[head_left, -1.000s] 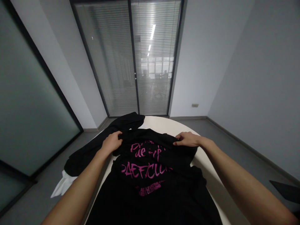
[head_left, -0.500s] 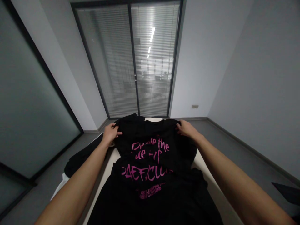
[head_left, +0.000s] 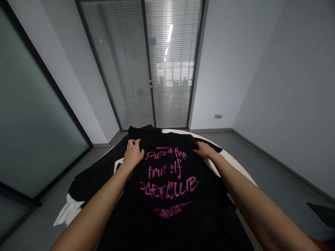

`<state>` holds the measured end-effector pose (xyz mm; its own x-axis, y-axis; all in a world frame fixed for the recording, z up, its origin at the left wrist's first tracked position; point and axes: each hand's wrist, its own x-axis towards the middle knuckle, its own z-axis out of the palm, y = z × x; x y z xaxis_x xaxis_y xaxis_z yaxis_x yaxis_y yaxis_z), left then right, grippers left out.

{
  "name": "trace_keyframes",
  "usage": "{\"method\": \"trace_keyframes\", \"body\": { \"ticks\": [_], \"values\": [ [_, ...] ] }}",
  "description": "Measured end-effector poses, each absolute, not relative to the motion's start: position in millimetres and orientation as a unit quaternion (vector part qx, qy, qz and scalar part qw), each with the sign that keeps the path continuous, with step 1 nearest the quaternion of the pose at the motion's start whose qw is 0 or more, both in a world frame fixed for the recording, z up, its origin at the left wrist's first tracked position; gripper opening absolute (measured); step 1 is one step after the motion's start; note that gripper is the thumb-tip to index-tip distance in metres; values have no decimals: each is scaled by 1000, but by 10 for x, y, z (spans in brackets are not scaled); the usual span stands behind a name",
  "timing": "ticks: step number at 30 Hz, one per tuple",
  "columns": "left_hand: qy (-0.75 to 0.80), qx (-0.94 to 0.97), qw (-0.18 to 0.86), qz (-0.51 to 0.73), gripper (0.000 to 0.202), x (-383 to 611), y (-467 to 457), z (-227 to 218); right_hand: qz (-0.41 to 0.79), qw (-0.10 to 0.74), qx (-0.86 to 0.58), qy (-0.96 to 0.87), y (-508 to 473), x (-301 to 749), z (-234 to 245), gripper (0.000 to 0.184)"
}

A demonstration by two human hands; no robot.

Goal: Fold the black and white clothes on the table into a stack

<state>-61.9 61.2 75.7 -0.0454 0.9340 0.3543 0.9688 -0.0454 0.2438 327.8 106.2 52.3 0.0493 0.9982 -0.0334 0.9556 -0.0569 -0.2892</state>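
Observation:
A black T-shirt (head_left: 167, 209) with pink brush-style lettering lies spread out, its neck end away from me. My left hand (head_left: 133, 153) is at its left shoulder, with bent fingers closed on the cloth. At the opposite shoulder my right hand (head_left: 203, 150) has its fingertips pinched on the fabric, beside the sleeve that spreads out to the right. Folds break up some of the letters.
Under the shirt is a white table (head_left: 240, 167) with a rounded edge. More black clothing (head_left: 91, 177) lies at the left, with a white cloth (head_left: 67, 211) hanging over the edge. Beyond are a glass door with blinds (head_left: 171, 97) and grey walls.
The T-shirt has come down flatter, and more of its lettering reads clearly. Its right sleeve now lies outspread. My left hand has moved a little inward, and my right hand slightly lower.

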Motion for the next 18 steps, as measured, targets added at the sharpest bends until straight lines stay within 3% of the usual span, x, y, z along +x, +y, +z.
{"method": "trace_keyframes", "body": {
  "ticks": [6,9,12,15,18],
  "values": [
    [-770,-637,9,-21,78,-594,254,837,91,44,-824,-557,870,3522,628,46],
    [-754,-656,-22,16,76,-694,191,817,214,22,-827,-519,775,3558,600,51],
    [-736,-677,-10,-2,64,-782,165,808,325,100,-796,-501,735,3546,512,49],
    [-745,-666,15,-15,48,-865,138,841,325,187,-777,-506,739,3567,450,34],
    [-765,-642,50,-26,42,-953,102,867,312,263,-767,-495,750,3645,470,35]
  ]
}}
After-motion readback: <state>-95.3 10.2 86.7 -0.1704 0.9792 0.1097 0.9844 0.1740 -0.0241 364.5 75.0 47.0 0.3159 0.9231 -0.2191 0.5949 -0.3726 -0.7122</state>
